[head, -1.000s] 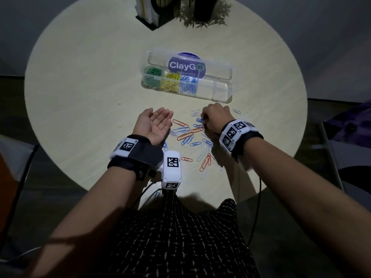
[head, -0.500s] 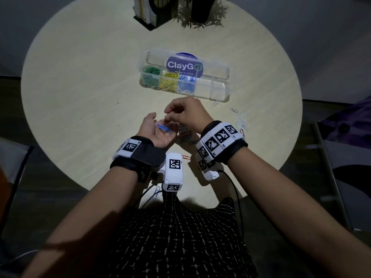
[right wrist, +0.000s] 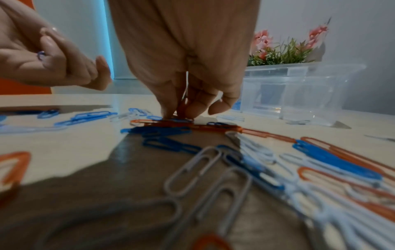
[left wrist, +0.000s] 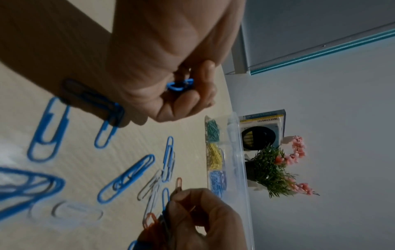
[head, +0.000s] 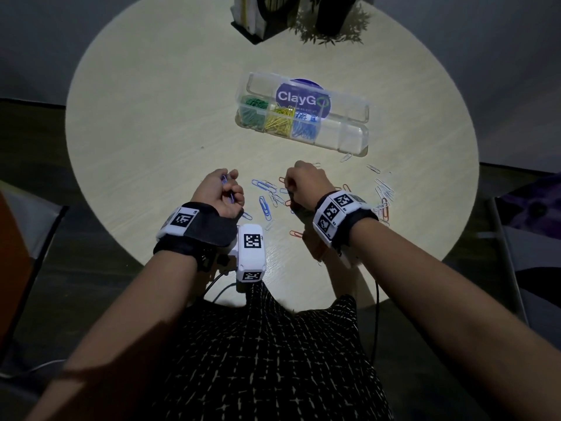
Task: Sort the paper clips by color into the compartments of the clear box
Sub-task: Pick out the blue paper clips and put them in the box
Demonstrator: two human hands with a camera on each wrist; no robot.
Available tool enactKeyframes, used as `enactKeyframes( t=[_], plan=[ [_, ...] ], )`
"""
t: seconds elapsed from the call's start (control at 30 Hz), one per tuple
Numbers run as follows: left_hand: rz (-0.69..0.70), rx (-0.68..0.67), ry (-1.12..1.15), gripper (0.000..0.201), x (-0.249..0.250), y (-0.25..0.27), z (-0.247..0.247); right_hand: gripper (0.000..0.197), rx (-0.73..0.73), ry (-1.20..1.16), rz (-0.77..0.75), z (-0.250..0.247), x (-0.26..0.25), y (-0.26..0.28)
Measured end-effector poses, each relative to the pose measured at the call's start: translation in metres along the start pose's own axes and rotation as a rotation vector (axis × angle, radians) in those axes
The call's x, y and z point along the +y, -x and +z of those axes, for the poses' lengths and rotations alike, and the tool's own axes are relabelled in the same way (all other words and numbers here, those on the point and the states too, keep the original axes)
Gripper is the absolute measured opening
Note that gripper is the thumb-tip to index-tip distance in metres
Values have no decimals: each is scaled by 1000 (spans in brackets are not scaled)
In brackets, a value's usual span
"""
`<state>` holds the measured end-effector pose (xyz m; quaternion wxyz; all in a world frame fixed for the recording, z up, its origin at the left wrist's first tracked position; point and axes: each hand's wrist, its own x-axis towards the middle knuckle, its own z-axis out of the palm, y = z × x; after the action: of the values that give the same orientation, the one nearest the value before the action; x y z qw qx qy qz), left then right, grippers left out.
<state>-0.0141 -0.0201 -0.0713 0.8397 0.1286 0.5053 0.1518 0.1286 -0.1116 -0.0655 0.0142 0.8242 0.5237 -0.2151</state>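
Observation:
My left hand hovers just above the table, fingers curled round blue paper clips; it also shows as the left hand in the right wrist view. To its right, my right hand reaches down into the loose pile. Its fingertips pinch a clip where orange clips and blue clips overlap; I cannot tell which colour. The clear box lies open beyond, with green clips, yellow clips and blue clips in its three left compartments.
Loose blue clips, orange clips and white clips are scattered on the round table around and right of my right hand. A potted plant and a black book holder stand at the far edge.
My left palm was open, then received a blue clip from my right hand, and has now curled round it. My right hand has gone back right and down into the pile.

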Motion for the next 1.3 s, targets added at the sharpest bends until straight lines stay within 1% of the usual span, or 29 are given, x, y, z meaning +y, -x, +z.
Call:
enactKeyframes(
  t=[0.1,0.17,0.27,0.33,0.43,0.53,0.67,0.87,0.93,1.03,1.1,1.2,1.3],
  plan=[
    [-4,-21,20,38,3,0,-8,28,-13,92,21,3,-4,2],
    [4,-37,30,38,7,1,-13,28,-6,92,51,4,-6,3],
    [19,-47,40,37,11,2,-19,13,44,-43,84,1,-17,1],
    [26,-39,46,37,12,2,-21,16,57,-108,74,-2,-26,-2],
    [30,-26,44,36,11,4,-26,13,93,-152,62,-5,-32,-4],
    [34,-16,43,35,13,3,-31,19,82,-90,72,-7,-24,-3],
    [43,-8,44,34,15,3,-36,19,11,5,78,-4,-13,4],
    [45,-15,45,33,15,5,-38,25,-13,61,122,3,-17,6],
    [45,-17,51,33,15,5,-39,22,14,-4,118,2,-22,5],
    [54,-15,56,33,15,6,-41,17,107,-181,89,1,-34,-1],
    [54,-12,53,32,15,7,-42,19,109,-214,68,1,-45,-8],
    [49,-6,63,33,14,8,-43,23,34,-96,54,4,-56,-15],
    [67,17,98,35,13,9,-41,23,17,-31,64,6,-58,-16]
  ],
)
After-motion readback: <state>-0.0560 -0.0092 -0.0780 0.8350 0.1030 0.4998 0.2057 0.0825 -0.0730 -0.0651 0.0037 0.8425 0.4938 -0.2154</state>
